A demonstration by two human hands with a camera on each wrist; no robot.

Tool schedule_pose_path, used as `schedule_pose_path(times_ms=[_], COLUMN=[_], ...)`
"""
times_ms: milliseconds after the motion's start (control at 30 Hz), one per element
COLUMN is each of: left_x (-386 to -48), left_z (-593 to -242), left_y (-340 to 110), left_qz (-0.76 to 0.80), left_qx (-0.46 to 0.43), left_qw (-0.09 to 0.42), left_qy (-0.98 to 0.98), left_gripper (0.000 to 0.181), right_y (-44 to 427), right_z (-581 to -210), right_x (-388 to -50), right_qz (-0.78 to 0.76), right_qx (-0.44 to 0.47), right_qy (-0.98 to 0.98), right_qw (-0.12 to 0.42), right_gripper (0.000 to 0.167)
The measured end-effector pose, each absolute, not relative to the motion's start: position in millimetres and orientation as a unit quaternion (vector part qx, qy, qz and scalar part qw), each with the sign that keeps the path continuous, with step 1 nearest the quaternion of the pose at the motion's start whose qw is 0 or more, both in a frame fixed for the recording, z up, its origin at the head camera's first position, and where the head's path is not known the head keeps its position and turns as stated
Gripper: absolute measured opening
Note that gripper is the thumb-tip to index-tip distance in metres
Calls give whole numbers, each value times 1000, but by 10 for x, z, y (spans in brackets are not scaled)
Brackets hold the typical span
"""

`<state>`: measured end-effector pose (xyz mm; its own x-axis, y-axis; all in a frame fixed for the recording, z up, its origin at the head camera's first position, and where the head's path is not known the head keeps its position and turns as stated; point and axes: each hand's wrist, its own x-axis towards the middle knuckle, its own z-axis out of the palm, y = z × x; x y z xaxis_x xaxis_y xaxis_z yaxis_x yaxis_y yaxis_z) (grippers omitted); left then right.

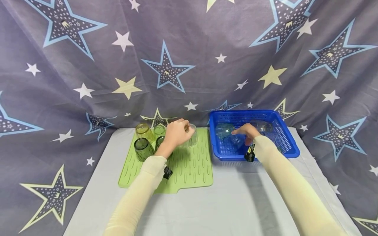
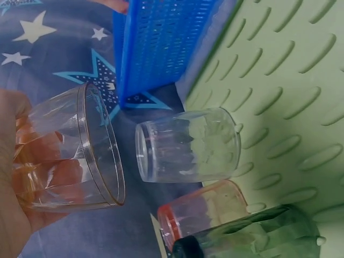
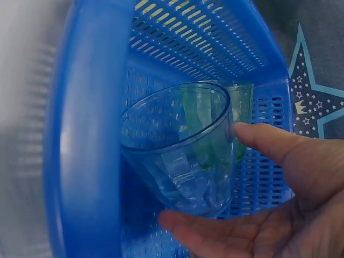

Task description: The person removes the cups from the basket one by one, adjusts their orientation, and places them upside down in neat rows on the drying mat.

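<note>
My left hand (image 1: 178,131) grips a clear, faintly amber glass (image 2: 70,156), its rim facing away from the palm. Close by, a clear glass (image 2: 188,145) stands upside down on the green drying mat (image 2: 290,102). A reddish glass (image 2: 204,209) and a dark green glass (image 2: 263,239) stand beside it. Inside the blue basket (image 3: 88,134), my right hand (image 3: 269,199) holds a blue-tinted glass (image 3: 183,166), thumb on one side and fingers near its base. A pale green glass (image 3: 244,107) is behind that one.
On the mat's left half are a yellow glass (image 1: 144,131), a light green glass (image 1: 159,130) and a dark green glass (image 1: 143,150). More clear glasses (image 1: 261,126) lie in the basket's right part. A starry curtain (image 1: 189,65) hangs behind the white table (image 1: 224,203).
</note>
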<state>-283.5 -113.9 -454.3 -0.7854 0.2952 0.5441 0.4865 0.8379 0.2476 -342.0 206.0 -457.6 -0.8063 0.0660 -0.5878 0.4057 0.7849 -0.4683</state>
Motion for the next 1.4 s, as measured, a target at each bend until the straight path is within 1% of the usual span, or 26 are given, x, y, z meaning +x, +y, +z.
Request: schedule_pose_path(times_ms=[267, 433, 567, 633, 867, 1067, 1200, 1400], left_x=[-2809, -2829, -2839, -2836, -2820, -2817, -2834, -2844], left_z=[-4608, -4668, -4705, -4723, -4818, -4964, -5082, -5233], left_y=[-1150, -1158, -1163, -1165, -1203, -1249, -1268, -1296], left_qz=[-190, -179, -154, -146, -137, -136, -133, -133], left_qx=[-208, -209, -206, -207, -217, -219, -221, -225], left_qw=[232, 241, 239, 236, 226, 210, 202, 211], left_qy=[-931, -931, -936, -938, -940, -943, -945, -942], left_gripper=[26, 21, 21, 20, 18, 18, 13, 11], right_y=[2100, 2120, 2137, 2138, 2152, 2156, 2144, 2132], right_z=[-4632, -4603, -4617, -4637, -4669, -4664, -4670, -4678], right_x=[-3480, -3474, -3464, -3465, -3481, -3500, -3524, -3552], right_qz=[-316, -296, -283, -282, -281, -273, -269, -262], right_qx=[145, 120, 97, 92, 70, 56, 57, 64], right_qy=[898, 904, 900, 898, 902, 904, 903, 902], right_qw=[271, 284, 317, 326, 321, 323, 330, 336], right_gripper=[81, 78, 82, 84, 91, 95, 96, 95])
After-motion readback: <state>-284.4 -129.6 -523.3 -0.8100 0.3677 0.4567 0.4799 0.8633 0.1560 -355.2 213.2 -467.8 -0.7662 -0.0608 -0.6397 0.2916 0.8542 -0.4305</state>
